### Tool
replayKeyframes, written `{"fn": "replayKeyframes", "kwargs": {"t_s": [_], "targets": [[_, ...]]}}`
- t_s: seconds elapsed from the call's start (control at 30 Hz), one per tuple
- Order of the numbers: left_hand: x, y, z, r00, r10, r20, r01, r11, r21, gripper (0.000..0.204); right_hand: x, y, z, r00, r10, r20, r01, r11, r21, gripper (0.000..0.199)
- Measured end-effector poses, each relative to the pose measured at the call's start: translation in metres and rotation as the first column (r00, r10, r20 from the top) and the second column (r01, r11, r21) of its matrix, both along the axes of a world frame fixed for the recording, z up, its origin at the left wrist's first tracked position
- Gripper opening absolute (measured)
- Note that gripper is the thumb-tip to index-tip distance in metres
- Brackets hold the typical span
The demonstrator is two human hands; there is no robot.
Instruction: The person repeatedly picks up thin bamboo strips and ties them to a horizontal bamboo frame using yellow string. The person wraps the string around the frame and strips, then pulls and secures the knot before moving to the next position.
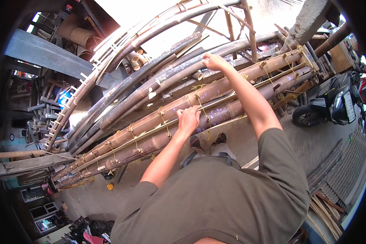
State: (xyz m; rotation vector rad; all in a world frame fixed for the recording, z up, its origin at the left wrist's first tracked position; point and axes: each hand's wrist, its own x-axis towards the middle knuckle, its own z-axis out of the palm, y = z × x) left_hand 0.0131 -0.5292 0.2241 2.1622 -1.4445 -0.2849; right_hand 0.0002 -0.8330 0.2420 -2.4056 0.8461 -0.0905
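Two long brown bamboo poles point(227, 86) lie side by side in front of me, with a thin split strip point(166, 128) running along the gap between them. Yellow cord point(202, 106) is looped around the poles at several points, with small pegs by the ties. My left hand point(188, 119) rests over the poles just left of one cord loop, its fingers curled closed. Whatever they grip is hidden. Farther off and higher, my right hand point(214, 62) is raised above the far pole, fingers pinched together; what is in them is too small to tell.
Several dark curved bamboo lengths point(150, 87) are stacked beyond the poles. A curved ladder-like bamboo frame point(75, 95) arches at the left. A parked motorcycle point(333, 101) stands at the right, near corrugated sheets point(345, 171). A yellow object point(110, 186) lies on the concrete floor.
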Motion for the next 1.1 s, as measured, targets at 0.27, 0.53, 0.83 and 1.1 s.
{"fn": "replayKeyframes", "kwargs": {"t_s": [0.27,0.53,0.83,1.1], "targets": [[0.053,0.063,0.059,0.954,0.243,-0.177,-0.28,0.933,-0.227,0.027,-0.127,0.13,0.046,0.822,-0.203,0.533,-0.323,0.605,0.728,0.028],[0.109,0.14,0.017,0.998,-0.018,-0.068,0.041,0.934,0.354,0.032,-0.1,0.363,-0.018,0.966,-0.226,0.123,-0.178,-0.242,0.954,0.032],[0.119,0.138,-0.049,0.996,-0.033,0.08,0.023,0.992,0.125,0.027,0.045,0.427,0.037,0.098,-0.919,0.382,-0.234,0.352,0.907,0.021],[0.119,0.129,-0.019,0.98,-0.035,-0.197,0.052,0.995,0.081,0.032,0.079,0.283,0.008,0.998,0.062,-0.029,-0.046,0.926,0.376,0.052]]}}
